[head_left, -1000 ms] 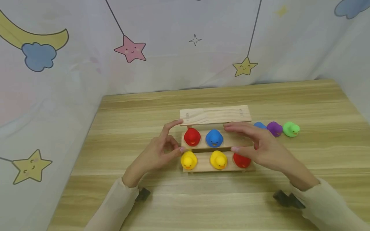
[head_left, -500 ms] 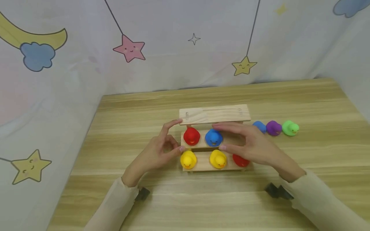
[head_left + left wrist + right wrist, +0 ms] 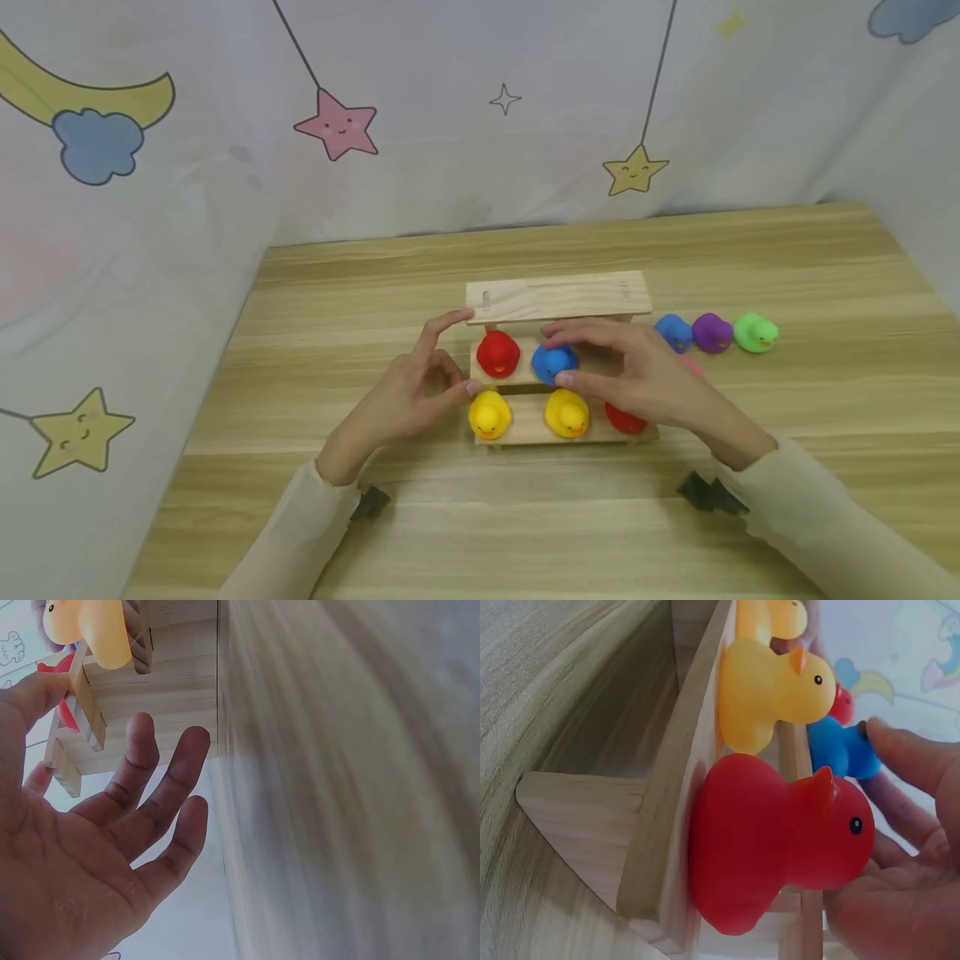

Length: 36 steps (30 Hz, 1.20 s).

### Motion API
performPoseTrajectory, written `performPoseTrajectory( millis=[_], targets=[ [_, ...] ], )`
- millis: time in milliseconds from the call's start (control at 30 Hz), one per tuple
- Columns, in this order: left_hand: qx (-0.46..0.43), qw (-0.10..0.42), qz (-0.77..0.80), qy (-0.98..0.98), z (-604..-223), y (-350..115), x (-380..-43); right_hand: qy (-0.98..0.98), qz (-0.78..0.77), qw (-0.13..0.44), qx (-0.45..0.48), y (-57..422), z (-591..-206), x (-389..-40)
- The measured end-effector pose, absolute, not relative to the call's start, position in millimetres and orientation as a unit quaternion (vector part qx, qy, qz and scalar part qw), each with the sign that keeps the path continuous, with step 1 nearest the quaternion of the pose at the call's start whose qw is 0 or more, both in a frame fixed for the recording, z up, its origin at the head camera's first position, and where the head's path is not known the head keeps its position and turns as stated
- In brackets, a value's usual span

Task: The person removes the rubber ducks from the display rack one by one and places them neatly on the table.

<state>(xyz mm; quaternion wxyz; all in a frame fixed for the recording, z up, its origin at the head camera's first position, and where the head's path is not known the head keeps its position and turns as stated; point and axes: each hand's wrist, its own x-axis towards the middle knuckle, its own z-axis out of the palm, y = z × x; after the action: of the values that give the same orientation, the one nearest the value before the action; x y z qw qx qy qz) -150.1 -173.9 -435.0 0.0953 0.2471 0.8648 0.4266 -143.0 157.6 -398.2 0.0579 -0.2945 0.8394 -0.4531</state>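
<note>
A stepped wooden rack (image 3: pixel 558 297) stands on the table with toy ducks on its two lower steps. On the middle step are a red duck (image 3: pixel 498 354) and a blue duck (image 3: pixel 554 363). Below them sit two yellow ducks (image 3: pixel 566 413) and another red duck (image 3: pixel 742 840). My right hand (image 3: pixel 648 367) pinches the blue duck on the step, thumb in front and fingers behind; the right wrist view shows the thumb against its head. My left hand (image 3: pixel 408 392) touches the rack's left end with thumb and index finger, while its other fingers (image 3: pixel 176 769) are loosely extended.
Right of the rack, a blue duck (image 3: pixel 674 333), a purple duck (image 3: pixel 712 333) and a green duck (image 3: pixel 756 333) stand in a row. A pink thing (image 3: pixel 692 364) is mostly hidden behind my right hand. White patterned cloth (image 3: pixel 450 167) borders the table.
My right hand has moved left along the middle step, from beside the blue duck until thumb and fingers closed around it. The left hand has stayed at the rack's left end.
</note>
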Motion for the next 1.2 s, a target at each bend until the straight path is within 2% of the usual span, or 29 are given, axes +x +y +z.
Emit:
performPoseTrajectory(
  millis=[367,967,1200],
  targets=[
    [0.25,0.092,0.425,0.865,-434,-174,-149,0.822,-0.491,0.053,-0.283,168,-391,-140],
    [0.254,0.092,0.431,0.861,-435,-174,-150,0.736,-0.578,-0.002,-0.353,222,-385,-124],
    [0.251,0.094,0.431,0.861,-435,-174,-149,0.74,-0.583,-0.003,-0.334,243,-385,-118]
  ],
)
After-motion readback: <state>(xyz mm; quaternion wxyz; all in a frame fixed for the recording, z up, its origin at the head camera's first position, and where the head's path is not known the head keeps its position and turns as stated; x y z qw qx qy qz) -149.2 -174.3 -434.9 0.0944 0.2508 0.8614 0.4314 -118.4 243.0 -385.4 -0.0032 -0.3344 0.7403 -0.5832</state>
